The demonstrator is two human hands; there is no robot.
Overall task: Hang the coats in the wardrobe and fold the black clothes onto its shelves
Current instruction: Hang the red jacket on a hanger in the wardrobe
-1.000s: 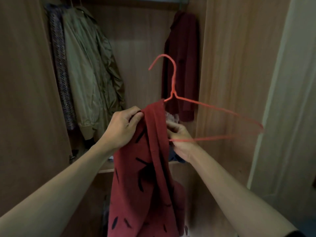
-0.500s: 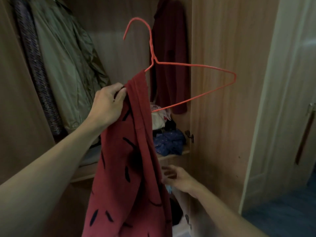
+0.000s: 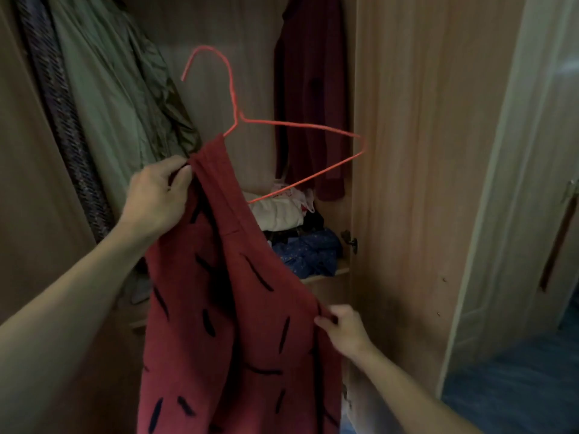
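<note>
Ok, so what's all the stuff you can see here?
red coat: one, red with black dashes, held in front, half on the hanger
hanger: one, orange wire, poking from the red coat
green coat: one, green, hanging left
patterned garment: one, dark, far left
maroon top: one, dark red, hanging back right
clothes pile: one, white, black, blue, on shelf
wardrobe: one, light wood, all around
left hand: one, grips red coat's top
right hand: one, pinches its edge

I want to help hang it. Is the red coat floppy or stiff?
Probably floppy: the red coat droops in folds below the left hand. Half the wire hanger is bare, so it may slip off.
</note>
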